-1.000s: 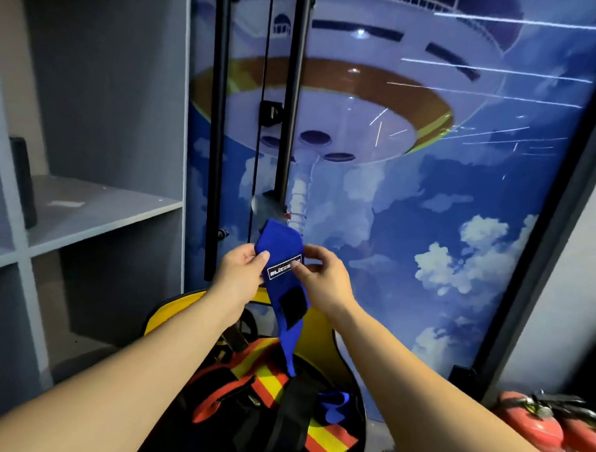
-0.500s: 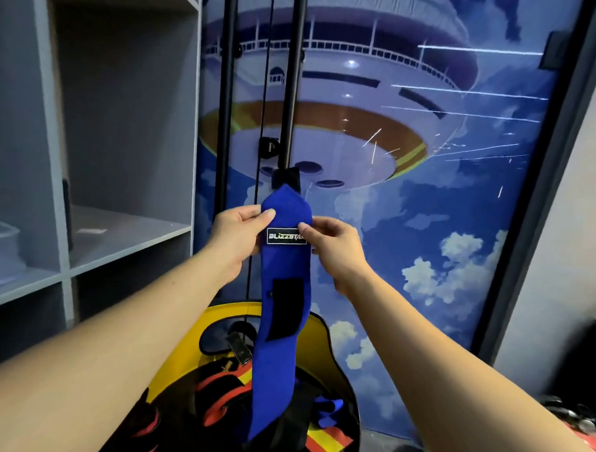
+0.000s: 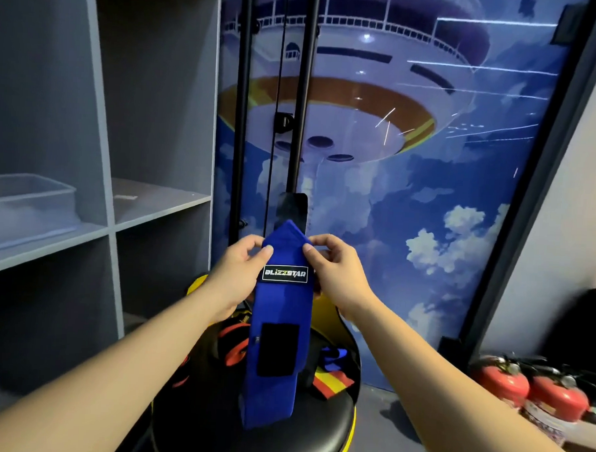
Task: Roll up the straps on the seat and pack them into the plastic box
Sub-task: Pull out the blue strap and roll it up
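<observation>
Both arms extended; left grip, right grip pinching.

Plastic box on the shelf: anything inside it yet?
The plastic box looks empty through its translucent walls, though its floor is hazy. Both hands, left hand and right hand, pinch the blue strap unrolled above the seat, where other straps lie.

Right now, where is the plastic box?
Head view, far left: the clear plastic box sits on the grey shelf, left of the blue strap.
</observation>
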